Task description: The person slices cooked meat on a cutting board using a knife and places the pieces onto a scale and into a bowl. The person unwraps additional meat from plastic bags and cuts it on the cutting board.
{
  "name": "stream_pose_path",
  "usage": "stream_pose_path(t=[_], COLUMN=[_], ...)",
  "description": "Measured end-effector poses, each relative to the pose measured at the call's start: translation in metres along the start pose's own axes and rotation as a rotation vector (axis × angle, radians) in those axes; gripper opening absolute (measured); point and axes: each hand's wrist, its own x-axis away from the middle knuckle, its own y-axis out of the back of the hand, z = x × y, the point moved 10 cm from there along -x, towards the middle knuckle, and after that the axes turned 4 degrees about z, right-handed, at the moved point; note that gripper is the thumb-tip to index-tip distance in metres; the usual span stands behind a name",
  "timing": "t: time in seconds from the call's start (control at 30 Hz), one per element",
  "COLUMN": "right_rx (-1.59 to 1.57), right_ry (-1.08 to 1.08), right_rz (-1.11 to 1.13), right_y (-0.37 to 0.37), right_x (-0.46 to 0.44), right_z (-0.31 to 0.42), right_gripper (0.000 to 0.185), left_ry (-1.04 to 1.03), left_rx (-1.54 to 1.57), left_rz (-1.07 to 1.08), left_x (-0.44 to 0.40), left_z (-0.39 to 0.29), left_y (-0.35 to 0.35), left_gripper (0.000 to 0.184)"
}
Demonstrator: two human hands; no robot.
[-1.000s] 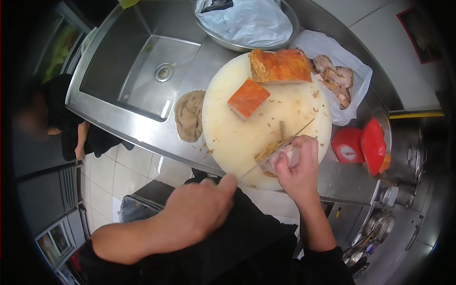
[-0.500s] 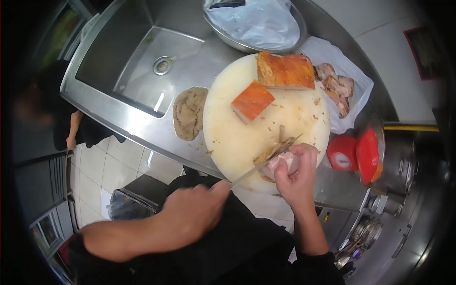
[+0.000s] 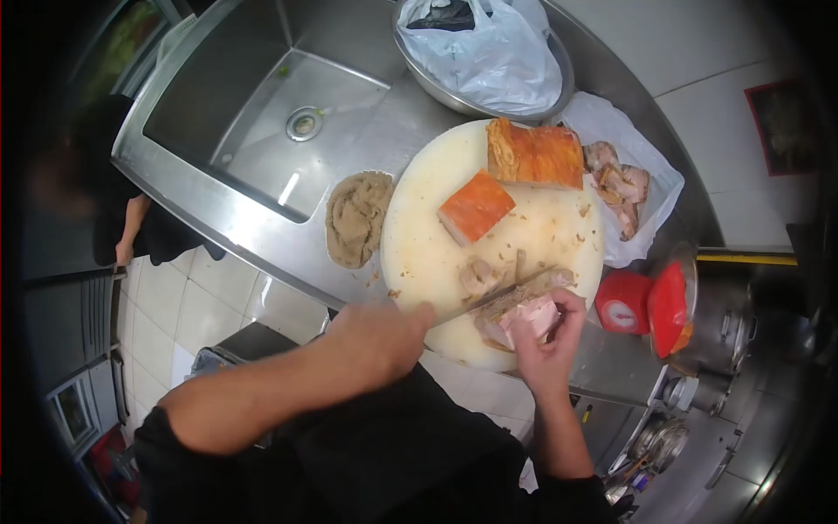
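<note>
My left hand point(image 3: 375, 341) is wrapped round the handle of a knife point(image 3: 478, 303), whose blade reaches right into a piece of pale meat point(image 3: 511, 313) near the cutting board's lower edge. The fingers and thumb of my right hand point(image 3: 546, 342) grip the right side of that same meat. A cut-off chunk point(image 3: 478, 276) lies just left of the blade on the round white board point(image 3: 415, 218). Farther up the board are a square orange-skinned piece point(image 3: 477, 207) and a larger roasted block point(image 3: 535, 155). Small brown scraps are scattered around them.
A crumpled brown cloth point(image 3: 358, 218) lies left of the board, beside a steel sink point(image 3: 249, 122). Behind are a bowl with a plastic bag point(image 3: 493, 61) and a bag of meat pieces point(image 3: 621, 188). A red scale point(image 3: 621, 301) stands right. Another person's arm point(image 3: 133, 229) shows far left.
The knife has moved through the meat, and a pale chunk now lies separate on its left. My left hand has shifted up slightly. The board appears lower in view as the camera has moved.
</note>
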Motion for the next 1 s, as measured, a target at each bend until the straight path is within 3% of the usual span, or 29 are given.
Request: stream_pose_path(t=[0.07, 0.17, 0.3, 0.53, 0.77, 0.87, 1.0], right_rx=[-0.254, -0.1, -0.707, -1.024, -1.316, -1.402, -1.275], right_ry=[-0.018, -0.2, -0.33, -0.332, -0.23, -0.176, -0.109], right_rz=[-0.065, 0.021, 0.008, -0.047, -0.062, -0.085, -0.22], right_y=[-0.004, -0.011, 0.003, 0.027, 0.052, 0.071, 0.143], right_x=[0.01, 0.019, 0.025, 0.057, 0.075, 0.082, 0.076], right_z=[-0.003, -0.026, -0.037, -0.031, -0.005, -0.017, -0.041], right_gripper=[0.075, 0.099, 0.097, 0.101, 0.092, 0.088, 0.082], left_ry=[-0.023, -0.07, -0.143, -0.081, -0.124, -0.128, 0.078], left_rx=[-0.028, -0.059, -0.053, 0.061, 0.002, -0.082, -0.028], left_rz=[-0.098, -0.231, -0.263, -0.059, 0.09, 0.031, -0.075], left_x=[-0.019, -0.021, 0.0, 0.03, 0.029, 0.0, -0.022], left_z=[0.0, -0.005, -0.016, 0.004, -0.011, -0.022, -0.016], left_y=[0.023, 0.048, 0.063, 0.018, -0.002, -0.006, 0.024], left_gripper=[0.016, 0.014, 0.013, 0.02, 0.026, 0.027, 0.03])
